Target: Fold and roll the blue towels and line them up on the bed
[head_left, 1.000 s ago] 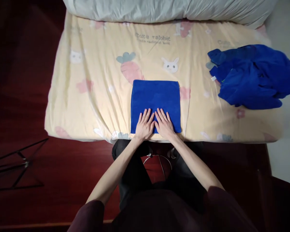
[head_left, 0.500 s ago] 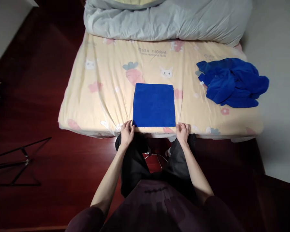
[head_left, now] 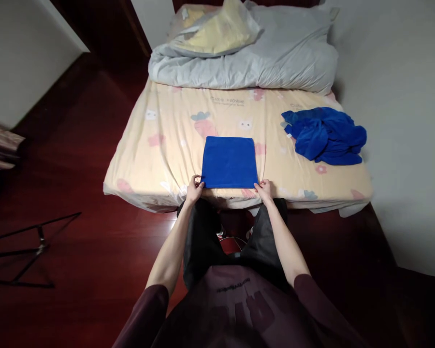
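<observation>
A flat blue square cloth (head_left: pixel 229 163) lies on the patterned yellow bedsheet (head_left: pixel 141 159), close to the bed's front edge. My left hand (head_left: pixel 195 189) pinches its near left corner between thumb and fingers. At the near right corner, my right hand (head_left: pixel 264 190) has its fingertips closed on the cloth in the same way. A crumpled heap of blue cloths (head_left: pixel 326 136) with a small white tag rests on the right side of the bed.
A grey quilt (head_left: pixel 275 63) is bunched across the far end, with a yellow item in clear plastic (head_left: pixel 217 34) on it. Black tripod legs (head_left: pixel 32 251) stand on the dark red floor at left. A wall (head_left: pixel 402 121) borders the bed's right side.
The view has tilted up, showing more of the bed's far end. Both hands have come in to the near corners of the flat cloth and closed on them.
</observation>
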A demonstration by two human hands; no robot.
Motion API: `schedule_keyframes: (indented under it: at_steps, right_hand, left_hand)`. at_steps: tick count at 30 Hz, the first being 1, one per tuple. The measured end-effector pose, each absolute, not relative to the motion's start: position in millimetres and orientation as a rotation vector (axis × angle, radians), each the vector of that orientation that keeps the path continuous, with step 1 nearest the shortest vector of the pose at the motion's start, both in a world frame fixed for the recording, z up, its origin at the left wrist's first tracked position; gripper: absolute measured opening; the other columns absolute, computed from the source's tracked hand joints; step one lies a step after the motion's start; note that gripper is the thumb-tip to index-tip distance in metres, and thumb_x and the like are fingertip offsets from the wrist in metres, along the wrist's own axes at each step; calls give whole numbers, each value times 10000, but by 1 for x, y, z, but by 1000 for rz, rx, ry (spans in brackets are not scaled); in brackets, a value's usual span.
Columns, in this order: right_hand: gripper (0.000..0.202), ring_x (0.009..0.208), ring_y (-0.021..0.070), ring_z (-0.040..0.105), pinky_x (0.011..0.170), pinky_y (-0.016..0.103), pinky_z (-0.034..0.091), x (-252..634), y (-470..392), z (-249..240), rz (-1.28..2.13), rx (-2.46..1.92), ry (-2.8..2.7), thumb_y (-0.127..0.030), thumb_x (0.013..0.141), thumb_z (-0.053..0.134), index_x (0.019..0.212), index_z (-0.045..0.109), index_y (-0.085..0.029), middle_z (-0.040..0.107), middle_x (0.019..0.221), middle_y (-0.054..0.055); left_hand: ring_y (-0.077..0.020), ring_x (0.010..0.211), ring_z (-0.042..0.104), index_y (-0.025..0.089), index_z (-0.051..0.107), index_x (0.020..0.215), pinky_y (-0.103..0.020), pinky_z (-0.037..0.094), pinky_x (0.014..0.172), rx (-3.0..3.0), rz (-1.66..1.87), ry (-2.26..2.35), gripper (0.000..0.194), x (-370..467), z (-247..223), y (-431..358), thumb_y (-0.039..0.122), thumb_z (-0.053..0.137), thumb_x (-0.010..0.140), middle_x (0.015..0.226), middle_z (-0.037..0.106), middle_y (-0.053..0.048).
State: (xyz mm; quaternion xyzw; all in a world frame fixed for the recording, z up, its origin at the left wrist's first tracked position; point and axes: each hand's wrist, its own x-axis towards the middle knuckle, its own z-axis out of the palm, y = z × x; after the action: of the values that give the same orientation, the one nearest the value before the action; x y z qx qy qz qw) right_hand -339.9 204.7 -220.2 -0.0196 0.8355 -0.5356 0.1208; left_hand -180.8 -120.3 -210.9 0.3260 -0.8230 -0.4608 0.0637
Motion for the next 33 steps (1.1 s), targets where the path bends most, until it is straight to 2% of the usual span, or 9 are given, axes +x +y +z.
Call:
schedule_keyframes:
  at_steps: [5,7,10,14,17,20,23,27,33]
  right_hand:
    - [378,651,194,658,684,324,569,-320,227,-219,-1654,-212,2330,-560,844,707,1027,670,-231,683,721,1]
    - [469,677,192,651,703,334,572,-316,232,-221,-1659,-250,2263,-561,791,756,1076,739,-190,697,746,17]
    - [588,638,169,589,677,319,551,-315,234,-224,-1581,-279,2232,-440,675,865,1172,778,-140,636,659,-28]
    - [306,652,158,552,693,325,568,-322,229,-224,-1478,-328,2518,-243,729,738,1004,834,-148,653,762,14]
    - [250,842,205,665,832,361,626,-328,224,-224,-1400,-422,2714,-142,718,646,880,835,-168,714,1016,97]
    - [421,1153,251,725,1051,416,621,-333,220,-226,-1426,-650,2675,-76,698,578,998,855,-179,749,1286,129]
    - [490,1299,256,717,1198,489,555,-337,220,-230,-1463,-825,2540,-48,703,533,1035,862,-197,802,1303,96]
    - [459,1223,259,775,1183,481,573,-339,219,-235,-1558,-686,2442,-73,736,530,1020,869,-196,846,1191,84]
    - [349,1186,277,790,1103,438,618,-341,214,-233,-1619,-399,2395,-214,872,591,1096,853,-163,836,1231,118]
  left_hand:
    - [-231,943,723,167,795,1158,-343,567,959,789,-1478,-2530,318,-156,-216,-112,316,574,985,1000,785,-81]
    - [-253,1010,725,166,795,1223,-378,567,1013,768,-1489,-2540,362,-150,-219,-110,333,687,921,1114,786,-106]
    - [-273,1066,700,178,764,1343,-419,561,1060,660,-1414,-2590,570,-146,-225,-110,271,807,782,1198,750,-119]
    - [-274,1057,671,195,803,1270,-461,568,1069,606,-1254,-2601,459,-152,-229,-114,184,640,841,1074,707,-108]
    - [-291,1109,677,180,842,1109,-495,581,1079,571,-1189,-2553,395,-162,-230,-120,134,578,819,1092,673,-134]
    - [-315,1333,634,188,848,1052,-514,538,1185,478,-1194,-2538,381,-169,-229,-129,108,605,770,1350,663,-163]
    - [-316,1495,553,229,851,1075,-547,451,1292,242,-1298,-2602,407,-173,-229,-136,112,637,749,1461,696,-124]
    - [-294,1356,691,216,848,1093,-548,489,1273,222,-1477,-2625,386,-173,-234,-138,186,594,804,1274,811,-106]
    - [-281,1298,736,177,814,1240,-464,525,1234,537,-1522,-2528,410,-174,-237,-133,240,574,913,1324,803,-99]
